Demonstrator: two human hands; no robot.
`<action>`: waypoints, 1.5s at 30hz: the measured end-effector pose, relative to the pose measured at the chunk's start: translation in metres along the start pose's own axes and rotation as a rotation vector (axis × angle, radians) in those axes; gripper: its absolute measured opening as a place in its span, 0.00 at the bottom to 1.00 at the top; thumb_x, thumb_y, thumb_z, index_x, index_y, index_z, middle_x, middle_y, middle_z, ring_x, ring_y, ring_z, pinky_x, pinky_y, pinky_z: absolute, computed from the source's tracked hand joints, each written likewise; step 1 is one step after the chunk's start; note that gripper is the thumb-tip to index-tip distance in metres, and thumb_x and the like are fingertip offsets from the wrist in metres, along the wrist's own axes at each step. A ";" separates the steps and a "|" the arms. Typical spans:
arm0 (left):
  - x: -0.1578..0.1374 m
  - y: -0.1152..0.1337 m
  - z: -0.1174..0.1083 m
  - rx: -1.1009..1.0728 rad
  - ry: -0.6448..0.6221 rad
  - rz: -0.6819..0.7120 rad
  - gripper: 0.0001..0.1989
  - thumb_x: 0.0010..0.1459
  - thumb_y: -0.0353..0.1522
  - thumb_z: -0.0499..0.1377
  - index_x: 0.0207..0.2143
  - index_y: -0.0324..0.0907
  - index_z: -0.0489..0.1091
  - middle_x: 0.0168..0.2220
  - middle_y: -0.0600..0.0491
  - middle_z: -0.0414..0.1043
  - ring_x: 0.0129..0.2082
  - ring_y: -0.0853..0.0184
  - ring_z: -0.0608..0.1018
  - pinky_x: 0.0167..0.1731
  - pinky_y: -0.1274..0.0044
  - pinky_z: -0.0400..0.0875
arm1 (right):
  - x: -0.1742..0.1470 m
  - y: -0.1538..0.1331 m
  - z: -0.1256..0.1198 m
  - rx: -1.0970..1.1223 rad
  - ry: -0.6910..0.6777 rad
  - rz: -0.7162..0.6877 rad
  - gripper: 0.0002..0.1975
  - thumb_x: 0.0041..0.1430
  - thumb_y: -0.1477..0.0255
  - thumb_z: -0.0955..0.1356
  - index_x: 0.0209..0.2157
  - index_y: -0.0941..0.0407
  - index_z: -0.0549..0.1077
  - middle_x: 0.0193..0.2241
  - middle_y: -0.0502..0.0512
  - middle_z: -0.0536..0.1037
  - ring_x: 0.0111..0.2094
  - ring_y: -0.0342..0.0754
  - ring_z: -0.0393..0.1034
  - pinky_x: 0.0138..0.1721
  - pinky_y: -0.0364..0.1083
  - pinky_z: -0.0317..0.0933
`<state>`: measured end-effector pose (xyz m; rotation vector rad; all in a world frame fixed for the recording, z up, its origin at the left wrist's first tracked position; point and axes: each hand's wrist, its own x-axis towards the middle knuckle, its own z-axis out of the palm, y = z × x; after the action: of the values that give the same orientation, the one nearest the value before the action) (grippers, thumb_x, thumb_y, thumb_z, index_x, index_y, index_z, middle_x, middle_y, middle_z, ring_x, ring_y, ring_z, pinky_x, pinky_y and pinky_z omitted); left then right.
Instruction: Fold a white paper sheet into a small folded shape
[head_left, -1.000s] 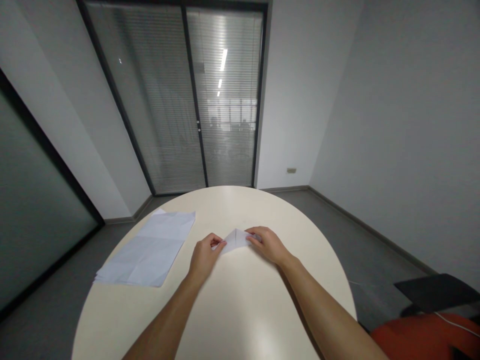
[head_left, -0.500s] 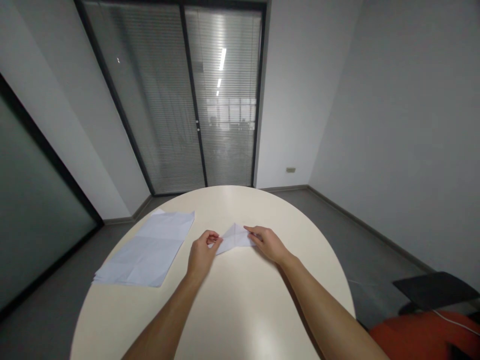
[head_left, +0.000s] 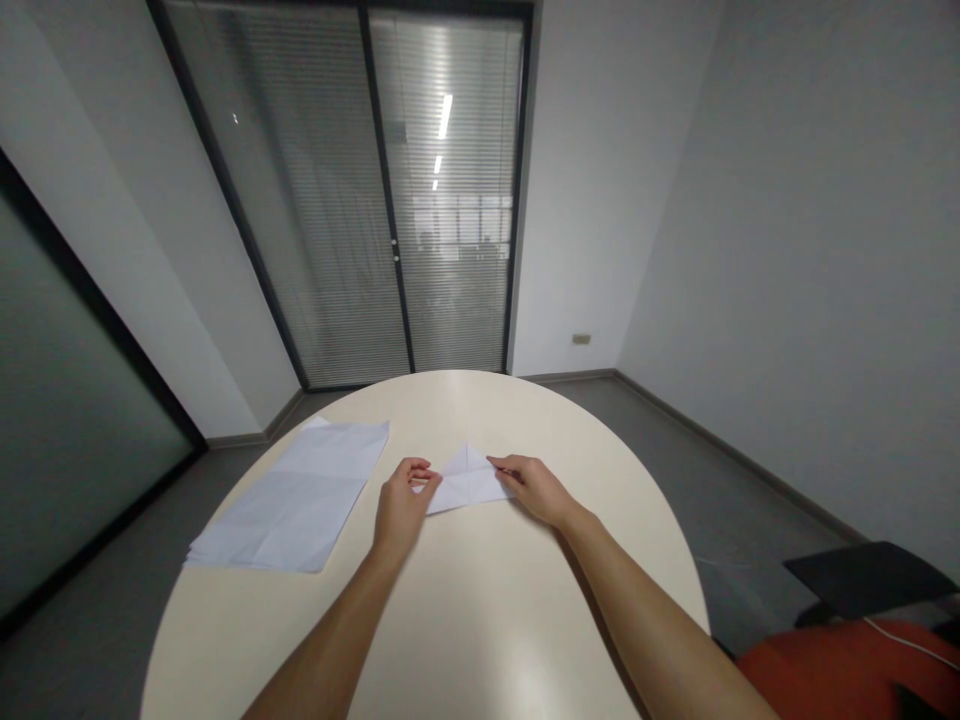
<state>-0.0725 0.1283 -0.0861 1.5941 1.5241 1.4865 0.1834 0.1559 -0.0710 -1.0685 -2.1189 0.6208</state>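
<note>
A small folded sheet of white paper [head_left: 466, 482] lies between my hands on the round table, with a pointed top and a crease down its middle. My left hand [head_left: 403, 500] pinches its left end between thumb and fingers. At the opposite end, my right hand [head_left: 534, 488] grips the paper with thumb and index finger, the other fingers curled beneath. Both outer corners of the folded paper are hidden by the fingers.
Larger creased white sheets [head_left: 300, 500] lie stacked at the left of the cream round table [head_left: 465, 640]. An orange-red chair [head_left: 832, 675] with a black part [head_left: 874, 578] stands at the lower right. Beyond the table is a glass door [head_left: 450, 200] with blinds.
The folded paper's lower edge has straightened and come slightly nearer to me, and the paper looks flatter. My left hand has shifted a little left; my right hand has barely moved.
</note>
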 end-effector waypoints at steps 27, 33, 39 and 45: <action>-0.018 0.011 0.003 0.443 -0.471 0.386 0.17 0.62 0.28 0.56 0.52 0.45 0.75 0.59 0.47 0.73 0.60 0.58 0.73 0.62 0.64 0.64 | 0.007 -0.001 0.012 -0.085 0.014 0.031 0.17 0.62 0.78 0.65 0.50 0.57 0.79 0.49 0.60 0.81 0.51 0.54 0.75 0.56 0.53 0.66; -0.020 0.015 0.002 0.499 -0.558 0.406 0.17 0.65 0.29 0.54 0.52 0.46 0.77 0.61 0.48 0.71 0.60 0.58 0.73 0.63 0.63 0.65 | 0.009 0.001 0.012 -0.086 0.055 0.092 0.19 0.60 0.81 0.65 0.51 0.58 0.78 0.49 0.61 0.81 0.49 0.54 0.75 0.53 0.52 0.66; -0.018 0.013 0.004 0.479 -0.557 0.442 0.18 0.66 0.27 0.54 0.52 0.48 0.77 0.57 0.52 0.75 0.60 0.58 0.74 0.62 0.62 0.66 | 0.009 -0.001 0.011 -0.240 0.059 -0.036 0.19 0.57 0.83 0.66 0.49 0.56 0.79 0.47 0.58 0.81 0.51 0.55 0.72 0.57 0.53 0.62; -0.020 0.017 0.003 0.582 -0.571 0.473 0.18 0.68 0.27 0.52 0.55 0.47 0.75 0.58 0.53 0.74 0.61 0.61 0.72 0.63 0.66 0.65 | 0.006 -0.021 0.029 -0.158 -0.146 -0.224 0.15 0.67 0.74 0.64 0.51 0.56 0.77 0.56 0.60 0.76 0.57 0.54 0.70 0.59 0.52 0.62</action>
<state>-0.0589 0.1069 -0.0792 2.5789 1.3457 0.6638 0.1481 0.1461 -0.0736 -0.8730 -2.4068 0.4411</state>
